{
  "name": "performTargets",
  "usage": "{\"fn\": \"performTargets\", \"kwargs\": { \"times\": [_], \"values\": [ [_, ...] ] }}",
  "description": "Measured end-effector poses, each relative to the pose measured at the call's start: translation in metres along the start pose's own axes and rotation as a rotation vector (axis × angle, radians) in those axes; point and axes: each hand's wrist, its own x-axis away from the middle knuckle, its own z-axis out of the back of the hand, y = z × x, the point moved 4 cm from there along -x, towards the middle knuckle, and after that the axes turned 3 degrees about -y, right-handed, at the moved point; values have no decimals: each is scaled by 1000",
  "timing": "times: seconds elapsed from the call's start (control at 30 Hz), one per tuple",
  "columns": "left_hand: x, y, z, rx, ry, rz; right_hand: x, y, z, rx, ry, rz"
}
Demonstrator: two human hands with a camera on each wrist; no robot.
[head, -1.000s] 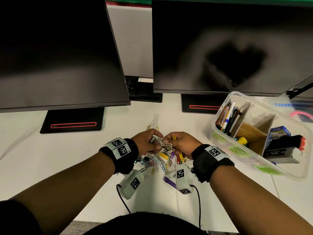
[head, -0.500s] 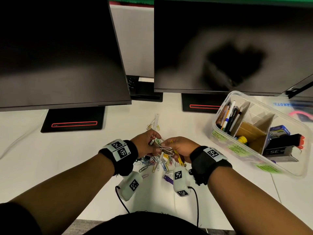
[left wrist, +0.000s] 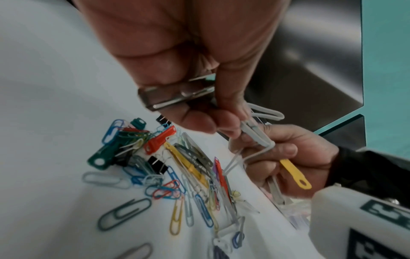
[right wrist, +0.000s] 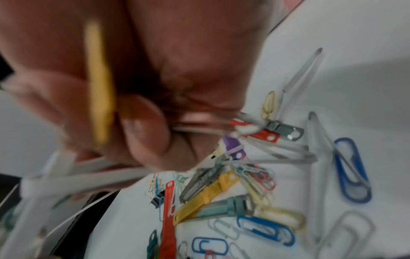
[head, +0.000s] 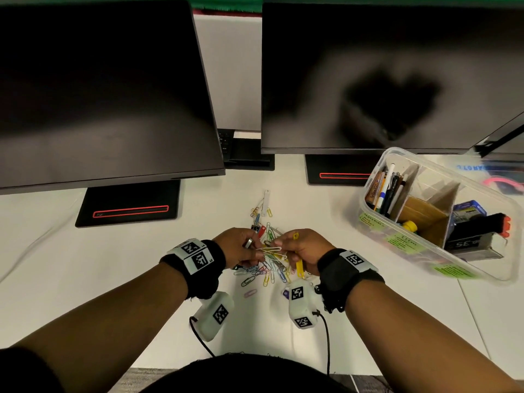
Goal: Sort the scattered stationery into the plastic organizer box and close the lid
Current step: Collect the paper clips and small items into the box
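Both hands meet over a heap of coloured paper clips (head: 265, 272) and plastic fasteners on the white desk. My left hand (head: 241, 246) pinches one end of a tangle of large white paper clips (head: 273, 252), seen close in the left wrist view as white paper clips (left wrist: 257, 133). My right hand (head: 303, 251) grips the other end of the tangle together with a yellow plastic fastener strip (head: 299, 265), which shows as a yellow strip (left wrist: 292, 174) below its fingers. The clear plastic organizer box (head: 442, 262) stands open at the right, with pens and cardboard dividers inside.
Two dark monitors (head: 99, 89) stand behind the heap, their bases (head: 127, 204) on the desk. A white fastener strip (head: 266, 202) and a few clips lie farther back. The box lid (head: 499, 177) lies behind the box. Cables hang from the wrist cameras near the desk's front edge.
Both hands have sunk a little toward the heap while still holding the white clip tangle between them. The yellow strip now hangs down from the right hand.
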Motion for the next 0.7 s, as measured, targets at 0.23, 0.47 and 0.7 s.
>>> {"fn": "performTargets", "kwargs": {
  "times": [0.23, 0.47, 0.7],
  "values": [
    [2, -5, 3, -96, 57, -17, -9, 1, -8, 200, 66, 19],
    [-9, 3, -17, -194, 80, -44, -5, 6, 15, 312, -22, 10],
    [-26, 25, -54, -239, 47, -23, 10, 9, 48, 549, -31, -28]
  ]
}}
